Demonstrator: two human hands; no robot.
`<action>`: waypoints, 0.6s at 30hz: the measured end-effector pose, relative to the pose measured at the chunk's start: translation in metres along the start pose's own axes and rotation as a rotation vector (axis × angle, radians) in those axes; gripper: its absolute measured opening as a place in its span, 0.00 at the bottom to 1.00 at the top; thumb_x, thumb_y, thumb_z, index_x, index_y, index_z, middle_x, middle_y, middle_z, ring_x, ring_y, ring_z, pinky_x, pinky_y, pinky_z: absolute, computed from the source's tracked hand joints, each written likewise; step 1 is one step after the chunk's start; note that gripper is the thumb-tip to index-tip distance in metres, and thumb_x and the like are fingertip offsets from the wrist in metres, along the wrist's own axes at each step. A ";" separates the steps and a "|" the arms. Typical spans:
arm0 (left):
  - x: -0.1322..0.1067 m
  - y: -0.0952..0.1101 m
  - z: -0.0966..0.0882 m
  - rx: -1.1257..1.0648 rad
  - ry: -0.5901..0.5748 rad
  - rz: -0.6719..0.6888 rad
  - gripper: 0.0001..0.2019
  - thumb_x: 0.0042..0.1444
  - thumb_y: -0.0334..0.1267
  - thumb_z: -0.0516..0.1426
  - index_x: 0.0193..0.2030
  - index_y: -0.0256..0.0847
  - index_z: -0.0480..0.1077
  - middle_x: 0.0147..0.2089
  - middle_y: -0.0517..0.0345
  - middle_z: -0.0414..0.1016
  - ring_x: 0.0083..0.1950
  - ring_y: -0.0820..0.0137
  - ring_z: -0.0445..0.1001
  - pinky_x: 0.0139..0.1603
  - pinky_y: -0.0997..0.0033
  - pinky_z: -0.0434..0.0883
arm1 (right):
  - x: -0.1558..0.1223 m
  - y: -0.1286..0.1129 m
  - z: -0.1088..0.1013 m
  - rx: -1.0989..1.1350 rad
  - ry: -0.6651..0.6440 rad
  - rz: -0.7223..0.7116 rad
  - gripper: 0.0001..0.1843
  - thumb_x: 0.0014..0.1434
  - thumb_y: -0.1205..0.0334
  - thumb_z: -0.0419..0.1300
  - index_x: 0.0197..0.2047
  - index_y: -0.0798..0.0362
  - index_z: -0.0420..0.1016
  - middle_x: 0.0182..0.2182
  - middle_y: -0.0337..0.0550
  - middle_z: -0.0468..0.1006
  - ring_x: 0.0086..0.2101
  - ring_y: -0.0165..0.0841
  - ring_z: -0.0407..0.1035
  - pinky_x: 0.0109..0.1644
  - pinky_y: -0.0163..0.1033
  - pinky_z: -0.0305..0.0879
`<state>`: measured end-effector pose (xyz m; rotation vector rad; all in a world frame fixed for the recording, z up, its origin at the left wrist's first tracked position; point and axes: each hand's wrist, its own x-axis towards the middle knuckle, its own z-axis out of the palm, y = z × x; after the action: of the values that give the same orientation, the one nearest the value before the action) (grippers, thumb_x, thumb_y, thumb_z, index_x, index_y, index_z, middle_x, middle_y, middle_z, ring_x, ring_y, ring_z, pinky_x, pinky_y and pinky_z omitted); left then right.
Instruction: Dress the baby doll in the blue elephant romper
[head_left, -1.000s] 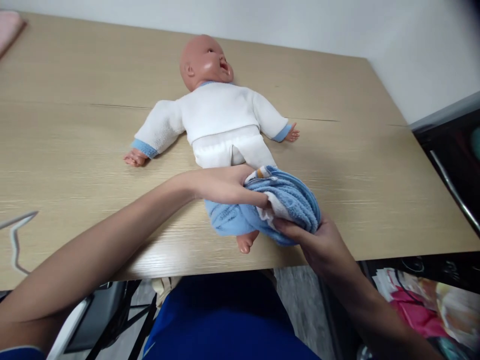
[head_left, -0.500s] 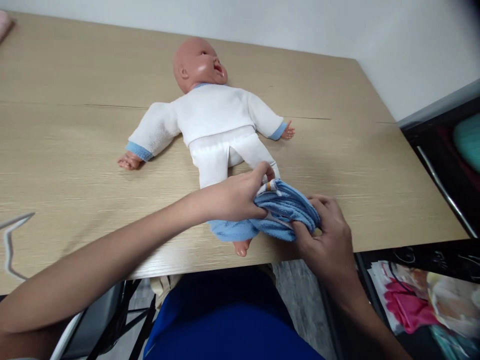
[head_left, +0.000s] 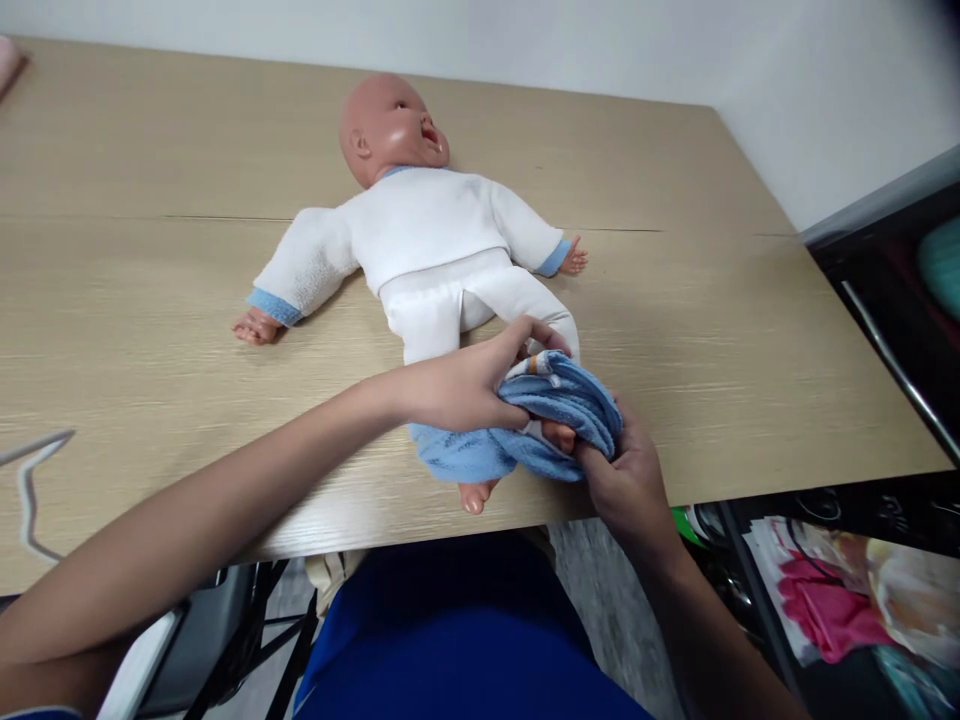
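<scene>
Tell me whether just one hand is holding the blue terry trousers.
No, the left hand and the right hand both hold the bunched blue terry trousers.

We are indoors, in a furnished room with a household look, though we cannot tell whether it belongs to a home or a training space. We see plain white walls (head_left: 570, 50) meeting in a corner, a broad wood-toned table (head_left: 690, 370) and a grey, wood-grained floor (head_left: 596, 590). A baby doll (head_left: 427, 220) in white and blue clothes lies on the tabletop; at our right stand a dark unit (head_left: 885, 300) and, lower down, a bright pink cloth (head_left: 829, 610).
</scene>
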<state>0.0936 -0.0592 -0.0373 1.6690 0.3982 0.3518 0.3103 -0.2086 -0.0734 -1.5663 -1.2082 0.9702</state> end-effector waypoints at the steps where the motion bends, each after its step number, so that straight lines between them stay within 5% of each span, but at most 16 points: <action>1: 0.000 0.001 -0.002 -0.015 -0.007 0.014 0.34 0.55 0.33 0.67 0.68 0.40 0.62 0.65 0.44 0.75 0.66 0.54 0.80 0.67 0.55 0.78 | 0.002 0.001 0.001 -0.011 0.005 -0.040 0.13 0.65 0.62 0.70 0.52 0.46 0.78 0.47 0.41 0.84 0.46 0.39 0.79 0.53 0.43 0.78; 6: -0.001 0.001 -0.010 0.020 -0.013 0.010 0.34 0.53 0.31 0.67 0.67 0.41 0.65 0.71 0.42 0.73 0.71 0.51 0.76 0.69 0.53 0.77 | 0.011 0.009 0.000 0.080 -0.001 -0.173 0.29 0.59 0.62 0.78 0.59 0.43 0.71 0.49 0.39 0.80 0.44 0.36 0.78 0.47 0.38 0.77; 9: -0.002 0.000 -0.010 0.117 0.012 0.014 0.34 0.56 0.34 0.68 0.68 0.41 0.65 0.71 0.43 0.75 0.70 0.50 0.77 0.68 0.53 0.76 | 0.019 0.013 -0.008 0.070 0.005 -0.247 0.35 0.58 0.56 0.82 0.64 0.43 0.74 0.59 0.43 0.80 0.54 0.41 0.79 0.56 0.42 0.78; 11: -0.002 0.000 -0.009 0.207 0.047 0.014 0.32 0.59 0.36 0.67 0.69 0.40 0.64 0.67 0.44 0.77 0.67 0.51 0.79 0.66 0.53 0.76 | 0.026 0.014 -0.015 0.020 -0.026 -0.262 0.32 0.59 0.51 0.82 0.63 0.44 0.79 0.60 0.45 0.82 0.56 0.45 0.78 0.60 0.46 0.77; 14: -0.003 0.001 -0.009 0.280 0.086 0.018 0.29 0.61 0.37 0.67 0.67 0.39 0.66 0.59 0.48 0.80 0.57 0.54 0.82 0.58 0.56 0.75 | 0.039 0.015 -0.028 -0.006 -0.110 -0.217 0.24 0.61 0.51 0.81 0.57 0.44 0.84 0.47 0.41 0.86 0.45 0.43 0.79 0.51 0.46 0.77; 18: -0.005 0.009 -0.016 0.291 0.033 0.002 0.22 0.64 0.40 0.68 0.62 0.43 0.70 0.45 0.59 0.80 0.43 0.62 0.79 0.46 0.63 0.71 | 0.060 0.012 -0.047 -0.002 -0.293 -0.145 0.21 0.58 0.53 0.82 0.54 0.42 0.87 0.45 0.38 0.88 0.44 0.43 0.81 0.49 0.46 0.78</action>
<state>0.0825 -0.0488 -0.0263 1.9490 0.4901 0.3348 0.3702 -0.1601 -0.0748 -1.3480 -1.5025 1.1293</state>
